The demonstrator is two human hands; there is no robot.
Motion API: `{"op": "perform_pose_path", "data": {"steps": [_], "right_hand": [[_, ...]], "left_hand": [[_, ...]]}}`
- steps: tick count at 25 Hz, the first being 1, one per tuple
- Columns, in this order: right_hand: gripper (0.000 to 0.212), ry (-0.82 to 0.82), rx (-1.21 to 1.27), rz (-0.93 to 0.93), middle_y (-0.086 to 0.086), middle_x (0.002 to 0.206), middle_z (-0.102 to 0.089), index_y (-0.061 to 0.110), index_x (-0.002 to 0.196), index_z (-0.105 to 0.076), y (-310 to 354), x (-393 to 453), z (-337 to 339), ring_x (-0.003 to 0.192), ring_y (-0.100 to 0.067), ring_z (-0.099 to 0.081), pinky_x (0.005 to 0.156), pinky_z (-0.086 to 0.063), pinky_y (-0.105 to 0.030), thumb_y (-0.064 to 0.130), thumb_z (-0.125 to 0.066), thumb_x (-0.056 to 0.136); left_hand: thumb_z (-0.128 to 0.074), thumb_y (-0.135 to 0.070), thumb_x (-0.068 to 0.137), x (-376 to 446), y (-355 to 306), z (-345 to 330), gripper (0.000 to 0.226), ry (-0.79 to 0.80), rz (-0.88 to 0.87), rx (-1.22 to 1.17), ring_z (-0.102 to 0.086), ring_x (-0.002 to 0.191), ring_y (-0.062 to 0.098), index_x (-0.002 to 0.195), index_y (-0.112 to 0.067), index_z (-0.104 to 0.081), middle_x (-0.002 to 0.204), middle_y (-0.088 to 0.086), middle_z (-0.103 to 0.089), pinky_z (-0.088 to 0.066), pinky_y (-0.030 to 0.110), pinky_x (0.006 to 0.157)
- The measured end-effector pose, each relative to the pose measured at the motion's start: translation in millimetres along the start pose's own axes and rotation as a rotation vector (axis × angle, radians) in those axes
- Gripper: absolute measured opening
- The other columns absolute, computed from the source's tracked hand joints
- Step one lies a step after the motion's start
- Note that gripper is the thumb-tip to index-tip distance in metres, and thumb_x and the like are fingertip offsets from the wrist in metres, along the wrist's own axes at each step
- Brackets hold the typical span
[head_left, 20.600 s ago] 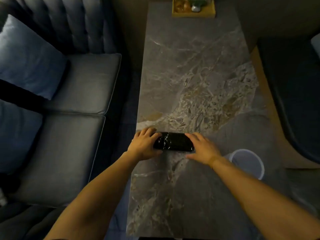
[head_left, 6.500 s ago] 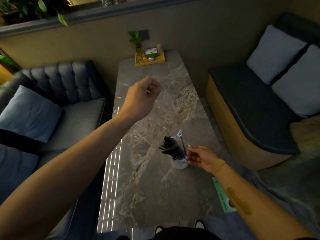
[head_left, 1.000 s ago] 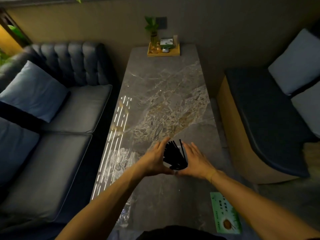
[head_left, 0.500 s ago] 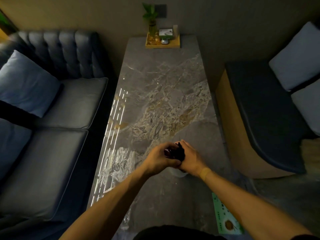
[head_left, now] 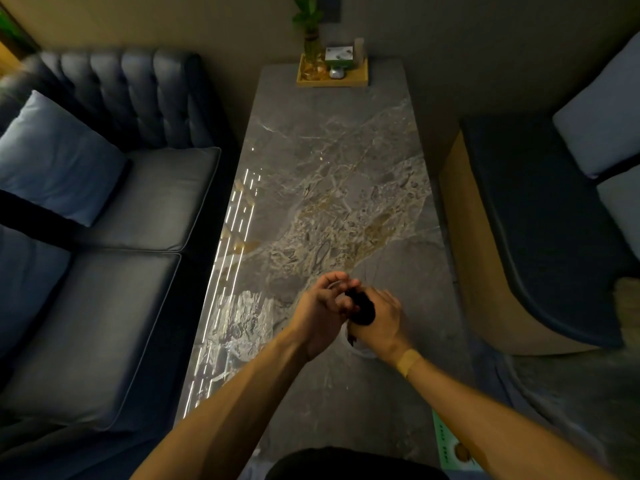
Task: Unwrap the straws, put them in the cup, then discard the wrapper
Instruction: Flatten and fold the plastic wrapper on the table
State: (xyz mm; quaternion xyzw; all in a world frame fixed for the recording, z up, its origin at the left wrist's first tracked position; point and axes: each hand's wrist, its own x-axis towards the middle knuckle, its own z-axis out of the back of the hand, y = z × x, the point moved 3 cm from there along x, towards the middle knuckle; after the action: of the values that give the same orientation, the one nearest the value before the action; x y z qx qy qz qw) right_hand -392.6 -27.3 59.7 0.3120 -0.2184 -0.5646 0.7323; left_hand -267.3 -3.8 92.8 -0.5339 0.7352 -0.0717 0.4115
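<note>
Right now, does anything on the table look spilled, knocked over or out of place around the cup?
Nothing stands out. Both hands, left hand and right hand, close around the black straws above the cup, which is mostly hidden beneath them. No straws lie loose on the marble table, and the wooden tray sits square at the far end.

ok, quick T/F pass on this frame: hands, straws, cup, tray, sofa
1. Both hands are closed around the black straws. True: left hand and right hand press on the bundle.
2. The cup stands at the table's far end. False: the cup is near, mostly hidden under the hands.
3. A wooden tray with a plant sits at the far end. True.
4. The straws lie flat on the table. False: they stand bunched between the hands over the cup.
5. The tufted sofa is on the person's right. False: the sofa is on the left.
</note>
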Motion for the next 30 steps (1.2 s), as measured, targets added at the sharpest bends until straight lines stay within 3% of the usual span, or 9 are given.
{"op": "perform_pose_path", "data": {"steps": [3, 9, 12, 15, 17, 20, 23, 26, 30], "right_hand": [[0.032, 0.031, 0.027, 0.033, -0.004, 0.089, -0.070, 0.020, 0.091, -0.067, 4, 2, 3, 0.086, -0.027, -0.065, 0.082, -0.050, -0.043, 0.028, -0.067, 0.060], [0.017, -0.004, 0.063, 0.018, 0.006, 0.070, -0.055, 0.018, 0.074, -0.057, 5, 0, 5, 0.073, -0.026, -0.059, 0.065, -0.045, -0.034, 0.030, -0.065, 0.065], [0.019, -0.019, 0.066, 0.042, -0.004, 0.073, -0.060, 0.013, 0.076, -0.059, 5, -1, 4, 0.072, -0.029, -0.059, 0.066, -0.050, -0.041, 0.023, -0.071, 0.068], [0.018, -0.041, 0.083, 0.047, -0.008, 0.078, -0.067, 0.011, 0.083, -0.064, 5, -4, 6, 0.075, -0.028, -0.061, 0.074, -0.051, -0.043, 0.019, -0.075, 0.072], [0.019, -0.049, 0.110, 0.020, -0.007, 0.086, -0.070, 0.013, 0.090, -0.066, 5, -5, 7, 0.081, -0.027, -0.063, 0.081, -0.051, -0.045, 0.021, -0.074, 0.075], [0.028, -0.009, 0.049, 0.034, -0.006, 0.098, -0.072, 0.016, 0.102, -0.066, 0, -6, 5, 0.094, -0.028, -0.066, 0.095, -0.045, -0.045, 0.024, -0.068, 0.076], [0.033, 0.030, -0.112, 0.088, -0.016, 0.104, -0.071, 0.007, 0.108, -0.067, 4, -7, 4, 0.101, -0.031, -0.067, 0.099, -0.047, -0.046, 0.023, -0.057, 0.081], [0.041, -0.039, -0.156, 0.168, -0.012, 0.083, -0.074, 0.009, 0.094, -0.071, 4, -9, 3, 0.079, -0.029, -0.072, 0.082, -0.056, -0.052, 0.036, -0.052, 0.070], [0.050, 0.040, -0.270, 0.114, -0.008, 0.099, -0.074, 0.014, 0.111, -0.069, -10, -7, -5, 0.097, -0.026, -0.068, 0.102, -0.042, -0.050, 0.042, -0.059, 0.071]], "left_hand": [[-0.035, 0.008, 0.048, -3, -3, -3, 0.053, -0.034, 0.029, -0.091, -0.043, 0.046, 0.015, 0.097, -0.004, -0.051, 0.090, 0.018, -0.063, -0.045, 0.031, 0.058], [-0.033, 0.009, 0.051, -6, -12, 4, 0.051, -0.003, -0.004, -0.108, -0.042, 0.042, 0.015, 0.096, -0.003, -0.053, 0.096, 0.022, -0.071, -0.052, 0.035, 0.063], [-0.036, 0.006, 0.057, -9, -17, 12, 0.043, -0.071, -0.097, 0.020, -0.047, 0.045, 0.014, 0.094, -0.006, -0.055, 0.092, 0.016, -0.071, -0.051, 0.030, 0.059], [-0.042, 0.006, 0.077, -13, -19, 13, 0.033, -0.158, -0.289, 0.419, -0.061, 0.068, 0.015, 0.096, -0.013, -0.061, 0.098, 0.010, -0.069, -0.051, 0.029, 0.068], [-0.050, -0.008, 0.086, -18, -16, 7, 0.027, -0.120, -0.446, 0.787, -0.063, 0.093, 0.009, 0.107, -0.020, -0.063, 0.109, 0.000, -0.067, -0.051, 0.022, 0.081], [-0.049, -0.040, 0.094, -20, -1, -8, 0.044, 0.060, -0.590, 1.351, -0.041, 0.130, -0.003, 0.137, -0.031, -0.047, 0.142, -0.009, -0.047, -0.031, 0.010, 0.105], [-0.035, -0.053, 0.098, -18, 17, -14, 0.063, 0.186, -0.733, 1.848, -0.009, 0.148, 0.004, 0.154, -0.028, -0.018, 0.163, -0.006, -0.019, -0.008, 0.020, 0.120], [-0.026, -0.055, 0.100, -18, 26, -5, 0.066, 0.201, -0.725, 1.996, 0.005, 0.151, 0.010, 0.156, -0.025, -0.007, 0.165, -0.004, -0.005, -0.002, 0.036, 0.123], [-0.021, -0.058, 0.100, -19, 28, 2, 0.071, 0.235, -0.733, 2.098, 0.011, 0.150, 0.011, 0.156, -0.020, 0.000, 0.165, 0.000, 0.003, 0.002, 0.035, 0.123]]}}
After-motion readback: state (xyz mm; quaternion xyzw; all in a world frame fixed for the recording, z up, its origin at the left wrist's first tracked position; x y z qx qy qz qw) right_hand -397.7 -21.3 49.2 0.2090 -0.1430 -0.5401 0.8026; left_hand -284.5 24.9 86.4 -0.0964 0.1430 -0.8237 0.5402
